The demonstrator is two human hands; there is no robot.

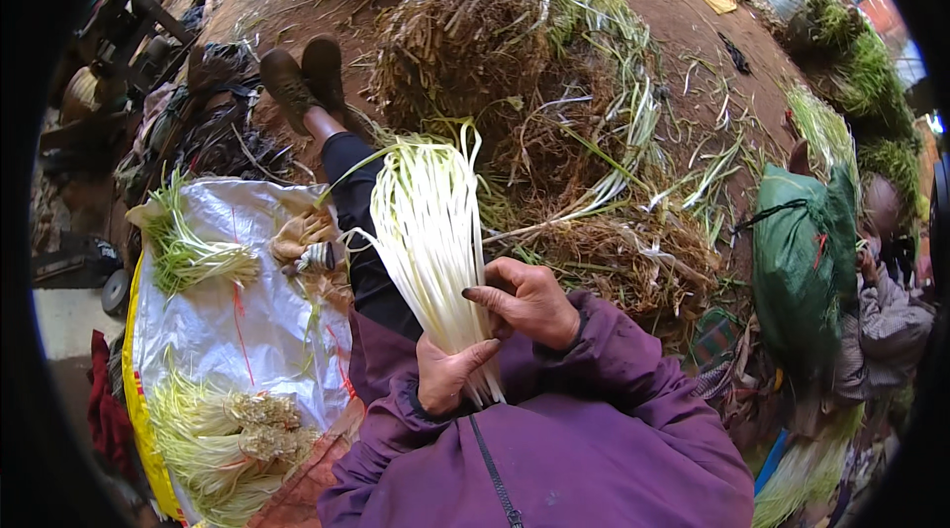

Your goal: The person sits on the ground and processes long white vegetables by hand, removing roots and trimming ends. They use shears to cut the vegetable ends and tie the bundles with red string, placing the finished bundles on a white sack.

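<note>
A thick bunch of long white stalks with pale green tips [434, 231], resembling blanched chives, stands tilted over my lap. My left hand [453, 372] is wrapped around its lower end, thumb across the front. Higher up, at the bunch's right edge, my right hand [531, 301] pinches the stalks, its thumb on the front and the other fingers curled and partly hidden. The lowest stalk ends come down against my purple jacket [564, 454].
Left of me, a white plastic sheet [208, 335] bears tied bunches [223, 446], loose green stalks [200, 246] and a soiled glove [304, 235]. Ahead rises a heap of rooty stalks [512, 60] on bare soil. A green sack [798, 253] and another person's sleeve [890, 313] are at right.
</note>
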